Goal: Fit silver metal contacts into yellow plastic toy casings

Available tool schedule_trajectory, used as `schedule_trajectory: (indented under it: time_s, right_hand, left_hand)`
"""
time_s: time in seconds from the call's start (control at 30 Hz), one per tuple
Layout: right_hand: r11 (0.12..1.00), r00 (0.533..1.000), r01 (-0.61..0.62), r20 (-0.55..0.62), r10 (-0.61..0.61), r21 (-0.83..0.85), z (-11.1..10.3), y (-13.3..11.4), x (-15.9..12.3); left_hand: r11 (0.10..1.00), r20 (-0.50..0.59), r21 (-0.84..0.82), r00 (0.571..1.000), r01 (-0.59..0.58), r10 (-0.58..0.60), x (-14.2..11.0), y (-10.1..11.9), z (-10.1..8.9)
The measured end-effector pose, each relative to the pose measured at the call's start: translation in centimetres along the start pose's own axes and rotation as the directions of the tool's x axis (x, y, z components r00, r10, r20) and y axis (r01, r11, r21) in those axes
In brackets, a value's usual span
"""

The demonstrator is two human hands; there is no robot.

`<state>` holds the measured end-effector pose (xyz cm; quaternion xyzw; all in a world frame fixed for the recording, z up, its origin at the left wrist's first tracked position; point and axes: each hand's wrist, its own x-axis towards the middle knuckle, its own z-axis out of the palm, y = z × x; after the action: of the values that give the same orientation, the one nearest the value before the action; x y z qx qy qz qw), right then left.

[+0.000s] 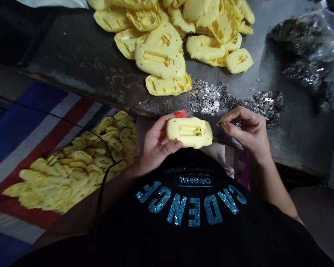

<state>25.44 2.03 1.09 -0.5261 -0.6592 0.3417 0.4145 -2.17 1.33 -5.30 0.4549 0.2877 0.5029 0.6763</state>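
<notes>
My left hand (156,142) cradles a pale yellow moulded plastic shell (189,132), with its rectangular battery-style recess facing up. My right hand (246,129) is beside the shell, to its right, its thumb and forefinger pinched on a tiny dark-tipped piece (218,124), probably metal, too small to identify. Just behind the shell lies a small red object (181,113), partly hidden by it. A heap of silvery metal pieces (206,97) spreads across the table just beyond my right hand.
A large heap of yellow plastic shells (161,48) covers the worn metal tabletop (72,63). More shells (78,167) lie on a striped cloth (30,148) at lower left. A plastic bag of dark metallic pieces (303,48) sits at upper right.
</notes>
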Motion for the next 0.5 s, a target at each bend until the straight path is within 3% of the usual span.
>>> schedule_trajectory:
  time_s: [0.13, 0.37, 0.5]
  right_hand:
    - [0.978, 0.998, 0.018, -0.063, -0.006, 0.206, 1.9, -0.6, -1.1]
    - [0.994, 0.997, 0.063, -0.06, -0.058, 0.086, 2.2, 0.1, -1.8]
    - [0.996, 0.997, 0.058, -0.065, -0.053, 0.074, 2.0, -0.9, -2.0]
  left_hand:
    - [0.996, 0.095, 0.042, 0.993, -0.076, 0.072, 0.3, 0.3, 0.8]
    - [0.993, 0.155, 0.058, 0.984, -0.102, 0.092, -0.3, 0.7, 1.1]
    - [0.993, 0.183, 0.088, 0.981, -0.081, 0.064, -0.7, 1.1, 1.5]
